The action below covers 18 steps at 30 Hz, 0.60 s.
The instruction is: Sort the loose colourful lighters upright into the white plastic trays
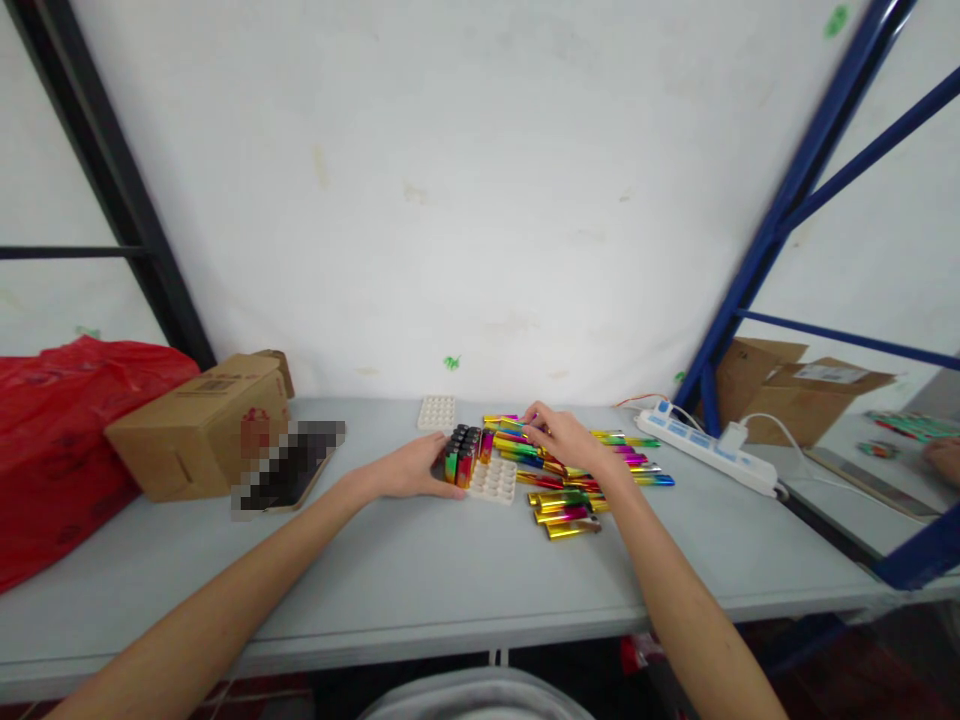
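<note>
My left hand rests on the grey table, its fingers curled against the left side of a white tray. Several shiny rainbow-coloured lighters stand upright in the tray's far rows. My right hand reaches over a loose pile of the same lighters lying flat to the right of the tray, its fingertips pinching one at the pile's far edge. A second, smaller white tray lies behind, near the wall.
A cardboard box and a red plastic bag sit at the left, with a blurred flat object beside the box. A white power strip lies at the right. Blue rack posts, more boxes and another person's hand are further right.
</note>
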Tool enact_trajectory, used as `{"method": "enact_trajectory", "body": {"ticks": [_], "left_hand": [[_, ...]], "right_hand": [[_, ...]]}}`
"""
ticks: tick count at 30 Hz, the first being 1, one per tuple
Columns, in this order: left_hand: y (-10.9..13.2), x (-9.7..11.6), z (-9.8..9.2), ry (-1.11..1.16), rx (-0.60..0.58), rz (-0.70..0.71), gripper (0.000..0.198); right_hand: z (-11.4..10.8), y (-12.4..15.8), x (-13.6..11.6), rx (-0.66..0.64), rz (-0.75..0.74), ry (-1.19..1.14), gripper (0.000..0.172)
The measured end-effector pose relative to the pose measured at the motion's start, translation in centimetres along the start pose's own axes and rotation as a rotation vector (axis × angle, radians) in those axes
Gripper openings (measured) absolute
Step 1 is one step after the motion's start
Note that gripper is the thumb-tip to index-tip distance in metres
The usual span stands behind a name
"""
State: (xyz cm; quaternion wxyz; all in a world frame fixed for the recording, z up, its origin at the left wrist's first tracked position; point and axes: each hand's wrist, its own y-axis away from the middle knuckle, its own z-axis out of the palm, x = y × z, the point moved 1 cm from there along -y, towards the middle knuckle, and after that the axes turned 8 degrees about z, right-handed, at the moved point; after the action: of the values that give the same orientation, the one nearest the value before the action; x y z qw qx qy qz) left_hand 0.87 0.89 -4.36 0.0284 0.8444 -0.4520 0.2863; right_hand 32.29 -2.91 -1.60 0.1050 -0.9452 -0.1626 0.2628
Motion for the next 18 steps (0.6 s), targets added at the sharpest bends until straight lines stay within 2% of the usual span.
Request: {"method": "enact_trajectory", "body": {"ticks": [4, 9, 11, 16, 18], "left_hand": [[-0.1, 0.1, 0.1, -0.007, -0.005, 0.001, 0.078], [-0.1, -0.1, 0.1, -0.001, -0.001, 0.010, 0.079], [-0.1, 0.0, 0.1, 0.001, -0.009, 0.020, 0.078], [-0.1, 0.3, 0.0, 0.013, -0.006, 0.060, 0.074], [-0.2, 0.3, 0.0, 0.012, -0.007, 0.056, 0.074]], "right_hand": [[0.4, -0.6, -0.2, 0.138, -0.003, -0.028, 0.019], [1.6, -1.4, -1.1, 0.243, 0.082, -0.304, 0.043], [2.3, -1.3, -2.0, 0.206, 0.088, -0.442, 0.050], [4.0, -0.6, -4.6, -0.043, 0.169, -0.875, 0.050], [4.4, -0.5, -5.1, -0.093, 0.223, -0.973, 0.053]]}}
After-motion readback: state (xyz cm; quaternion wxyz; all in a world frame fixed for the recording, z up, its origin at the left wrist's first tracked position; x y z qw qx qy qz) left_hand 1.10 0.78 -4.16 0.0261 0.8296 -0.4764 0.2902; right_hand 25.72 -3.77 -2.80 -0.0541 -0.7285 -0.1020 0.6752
